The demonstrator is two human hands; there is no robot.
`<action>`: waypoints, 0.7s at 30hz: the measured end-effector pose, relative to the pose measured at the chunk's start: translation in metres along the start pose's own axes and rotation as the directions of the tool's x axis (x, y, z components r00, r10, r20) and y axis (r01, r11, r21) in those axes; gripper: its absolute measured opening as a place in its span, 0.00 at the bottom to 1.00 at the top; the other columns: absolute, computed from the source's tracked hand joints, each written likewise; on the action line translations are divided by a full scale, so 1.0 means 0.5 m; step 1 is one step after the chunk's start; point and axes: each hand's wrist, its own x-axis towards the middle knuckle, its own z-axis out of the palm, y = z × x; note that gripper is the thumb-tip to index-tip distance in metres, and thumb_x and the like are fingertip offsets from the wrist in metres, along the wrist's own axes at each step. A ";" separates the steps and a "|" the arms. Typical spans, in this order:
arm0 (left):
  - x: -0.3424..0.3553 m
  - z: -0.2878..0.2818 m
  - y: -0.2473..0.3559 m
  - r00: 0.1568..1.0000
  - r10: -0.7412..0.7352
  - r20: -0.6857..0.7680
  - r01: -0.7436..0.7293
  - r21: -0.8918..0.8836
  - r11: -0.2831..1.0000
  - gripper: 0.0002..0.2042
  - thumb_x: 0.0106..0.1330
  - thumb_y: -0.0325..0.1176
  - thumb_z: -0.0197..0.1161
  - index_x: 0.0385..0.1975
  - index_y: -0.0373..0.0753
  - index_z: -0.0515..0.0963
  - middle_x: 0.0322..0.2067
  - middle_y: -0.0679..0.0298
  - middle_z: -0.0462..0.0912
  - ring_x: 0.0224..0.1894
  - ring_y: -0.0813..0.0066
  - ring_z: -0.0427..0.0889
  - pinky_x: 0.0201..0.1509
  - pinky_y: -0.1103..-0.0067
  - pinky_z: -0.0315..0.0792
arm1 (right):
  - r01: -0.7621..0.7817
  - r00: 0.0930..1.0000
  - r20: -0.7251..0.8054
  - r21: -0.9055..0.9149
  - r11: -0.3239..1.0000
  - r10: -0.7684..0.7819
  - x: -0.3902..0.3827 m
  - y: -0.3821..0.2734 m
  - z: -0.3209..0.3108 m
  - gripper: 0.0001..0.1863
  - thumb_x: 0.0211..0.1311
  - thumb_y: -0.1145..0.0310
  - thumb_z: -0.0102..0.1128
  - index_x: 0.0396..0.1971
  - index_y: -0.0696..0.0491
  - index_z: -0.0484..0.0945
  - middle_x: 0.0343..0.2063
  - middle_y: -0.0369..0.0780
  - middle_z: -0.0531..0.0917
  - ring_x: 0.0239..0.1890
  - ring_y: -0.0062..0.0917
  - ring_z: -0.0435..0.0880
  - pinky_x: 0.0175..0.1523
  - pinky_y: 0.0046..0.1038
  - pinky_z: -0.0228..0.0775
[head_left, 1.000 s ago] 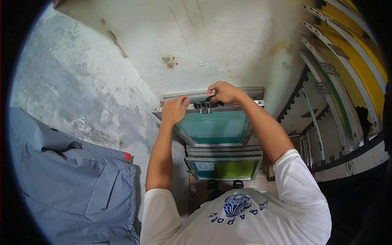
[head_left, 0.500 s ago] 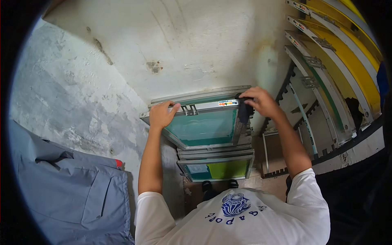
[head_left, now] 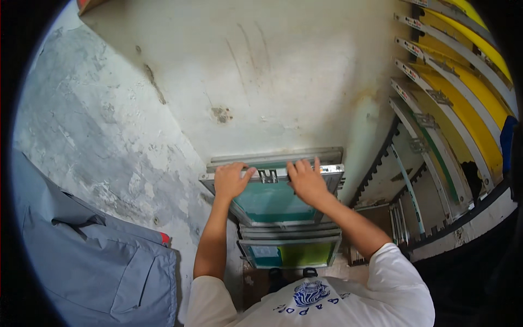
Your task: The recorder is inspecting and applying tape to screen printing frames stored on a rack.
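A screen-printing frame (head_left: 333, 169) with a silvery metal rim and teal mesh (head_left: 272, 203) leans among others by the wall, its top bar toward me. My left hand (head_left: 231, 180) is closed over the left part of that bar, thumb on the near side. On the other side of a small metal clip (head_left: 268, 175), my right hand (head_left: 306, 181) grips the same bar, fingers over the top and slightly apart. Behind it stands another metal frame (head_left: 321, 153). Nearer my feet are several more frames, the front one with a yellow-green panel (head_left: 306, 254).
To the right, a slotted rack (head_left: 376, 155) holds several screens with yellow mesh (head_left: 468, 103). A grey garment (head_left: 98, 245) hangs at the left against a patchy, peeling wall (head_left: 109, 125). My dark shoes (head_left: 309, 272) are below, close to the front frames.
My right hand has moved left from the frame's right corner to near the clip. The black cloth by that hand is no longer visible. The view has shifted, putting the frames lower.
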 end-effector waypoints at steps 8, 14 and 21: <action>0.010 0.020 -0.020 0.998 0.030 -0.060 -0.032 -0.032 0.999 0.23 0.70 0.59 0.60 0.41 0.43 0.87 0.39 0.58 0.89 0.44 0.55 0.86 0.55 0.62 0.70 | 0.020 0.998 -0.058 -0.053 0.998 -0.023 0.016 -0.012 0.017 0.36 0.58 0.52 0.74 0.64 0.47 0.71 0.53 0.43 0.77 0.67 0.43 0.71 0.68 0.73 0.52; 0.001 0.009 -0.009 0.998 0.014 -0.055 -0.017 -0.070 0.997 0.21 0.71 0.56 0.60 0.42 0.44 0.87 0.42 0.60 0.90 0.46 0.57 0.86 0.57 0.62 0.69 | -0.413 0.887 0.202 -0.058 0.909 0.416 -0.088 0.127 -0.087 0.34 0.61 0.49 0.71 0.66 0.40 0.71 0.63 0.40 0.73 0.77 0.47 0.58 0.68 0.84 0.40; -0.007 0.001 -0.013 0.998 0.028 -0.056 -0.035 -0.118 0.992 0.21 0.71 0.56 0.61 0.40 0.44 0.88 0.40 0.62 0.90 0.46 0.60 0.86 0.59 0.65 0.67 | -0.386 0.912 0.117 -0.073 0.920 0.392 -0.029 -0.015 -0.029 0.39 0.57 0.51 0.76 0.67 0.45 0.69 0.63 0.44 0.71 0.80 0.48 0.53 0.68 0.84 0.38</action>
